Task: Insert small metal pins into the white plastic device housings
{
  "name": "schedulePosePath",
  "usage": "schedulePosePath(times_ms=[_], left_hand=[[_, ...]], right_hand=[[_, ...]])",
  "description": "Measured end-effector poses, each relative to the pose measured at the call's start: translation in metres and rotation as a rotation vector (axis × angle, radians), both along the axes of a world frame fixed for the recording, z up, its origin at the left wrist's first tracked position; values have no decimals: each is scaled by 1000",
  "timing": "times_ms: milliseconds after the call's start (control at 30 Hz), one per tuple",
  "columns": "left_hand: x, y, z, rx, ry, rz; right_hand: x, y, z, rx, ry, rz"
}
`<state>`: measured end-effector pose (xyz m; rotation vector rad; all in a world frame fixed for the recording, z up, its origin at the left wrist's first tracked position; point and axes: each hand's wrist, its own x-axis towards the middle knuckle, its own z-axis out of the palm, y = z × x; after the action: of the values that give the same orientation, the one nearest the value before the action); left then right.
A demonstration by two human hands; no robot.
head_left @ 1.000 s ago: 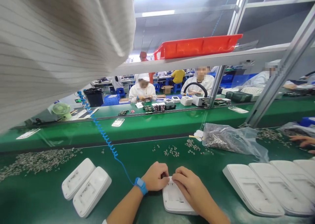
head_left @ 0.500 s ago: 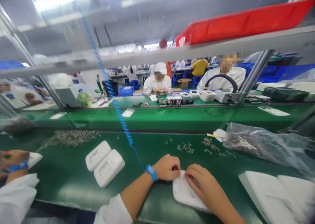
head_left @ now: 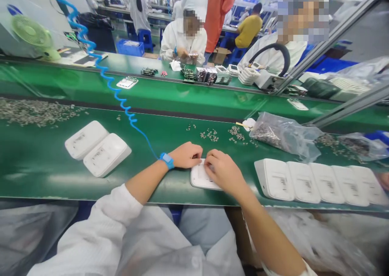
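Note:
A white plastic housing (head_left: 199,180) lies on the green bench in front of me, partly covered by my hands. At its far left corner is my left hand (head_left: 186,154), fingers curled and thumb pressed in, with a blue wrist strap (head_left: 167,160). My right hand (head_left: 225,170) bends over the housing's far side with its fingertips pinched together. Whatever either hand holds is hidden or too small to make out. Just beyond the hands lie loose piles of small metal parts (head_left: 209,135).
Two white housings (head_left: 107,154) sit at the left, and a row of several (head_left: 304,181) at the right. A clear bag of metal parts (head_left: 273,132) lies behind that row. A coiled blue cord (head_left: 114,85) runs to my strap. Co-workers sit across the green belt (head_left: 182,94).
My view has tilted down and turned right, bringing my lap and more of the right-hand row into sight. Both hands stay at the housing, the right one's fingers lying slightly differently.

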<state>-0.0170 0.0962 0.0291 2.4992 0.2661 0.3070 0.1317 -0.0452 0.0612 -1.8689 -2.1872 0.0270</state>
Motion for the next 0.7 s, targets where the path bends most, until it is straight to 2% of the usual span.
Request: schedulePosePath(times_ms=[100, 200, 300, 467, 600, 700], left_hand=[[0, 0, -1, 2, 9, 7], [1, -1, -1, 3, 10, 12], [1, -2, -2, 26, -11, 23], [2, -4, -2, 46, -11, 13], [3, -5, 0, 62, 14, 27], [4, -7, 2, 53, 25, 41]], right_hand=[[2, 6, -1, -31, 52, -4], [5, 14, 2, -120, 167, -71], [8, 14, 5, -148, 193, -95], [9, -10, 1, -13, 164, 77], [9, -22, -8, 158, 275, 64], [8, -22, -13, 179, 283, 47]])
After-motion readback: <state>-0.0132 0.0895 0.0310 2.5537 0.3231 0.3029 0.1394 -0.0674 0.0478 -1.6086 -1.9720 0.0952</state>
